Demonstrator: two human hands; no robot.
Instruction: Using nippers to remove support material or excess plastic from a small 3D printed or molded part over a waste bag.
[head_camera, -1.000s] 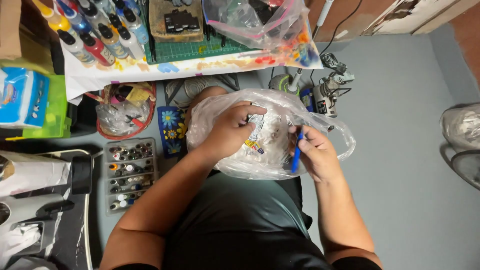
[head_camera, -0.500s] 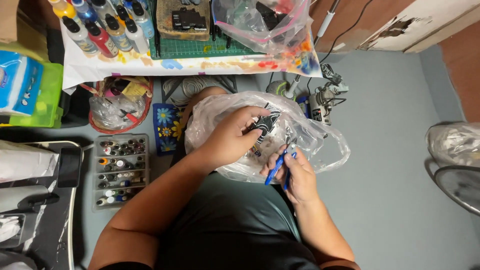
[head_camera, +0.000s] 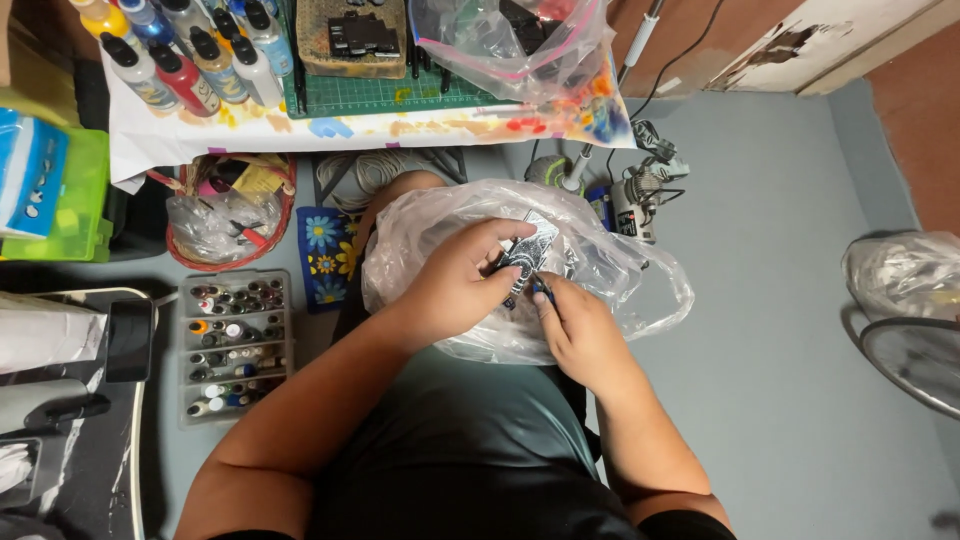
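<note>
Head view, looking down on a seated person's lap. The left hand (head_camera: 455, 285) comes in from the lower left with the forearm angled up and to the right, wrist slightly bent, palm down; its fingers curl over the near edge of a small flat black-and-white patterned piece (head_camera: 527, 255) and grip it, the thumb stretched along its upper side. The right hand (head_camera: 580, 330) comes up from the lower right, forearm nearly upright in the frame, fingers bunched in a pinch around a thin blue tool (head_camera: 541, 290), whose tip sits just beside the lower edge of the patterned piece; how much of the tool lies inside the fist cannot be told. Both hands meet at the fingertips and rest on a crumpled clear plastic bag (head_camera: 620, 275) spread over the lap, so the patterned piece lies above the bag, between the two hands, near the middle of the frame. Beyond the knees stands a desk (head_camera: 330, 130) covered with paint-stained white paper, bearing a green cutting mat (head_camera: 380, 95), a row of paint bottles (head_camera: 190, 50) and a second clear bag (head_camera: 510, 45). On the floor to the left lie a clear compartment box of small pots (head_camera: 235, 345) and a red-rimmed basket (head_camera: 225, 215).
</note>
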